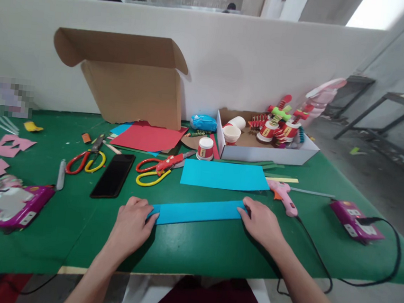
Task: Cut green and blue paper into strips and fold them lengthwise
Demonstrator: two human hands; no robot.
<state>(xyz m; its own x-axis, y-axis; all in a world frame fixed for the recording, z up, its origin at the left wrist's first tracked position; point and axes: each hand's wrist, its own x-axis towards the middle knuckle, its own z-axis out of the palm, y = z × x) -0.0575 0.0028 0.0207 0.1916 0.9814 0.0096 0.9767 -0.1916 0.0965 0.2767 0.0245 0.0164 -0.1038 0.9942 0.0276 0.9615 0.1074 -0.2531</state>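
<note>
A long folded strip of blue paper (198, 212) lies across the green table (192, 248) in front of me. My left hand (131, 225) pinches its left end, fingers curled over the paper. At the strip's right end, my right hand (261, 221) grips it with closed fingers. A larger blue sheet (224, 175) lies flat just behind the strip.
Scissors (159, 167) and a second pair (86, 161) flank a black phone (113, 175). A pink glue gun (285, 195) lies right, its cable running to a purple box (356, 221). Behind are red paper (148, 137), an open cardboard box (130, 78) and a white tray (266, 153) of paper-cup crafts.
</note>
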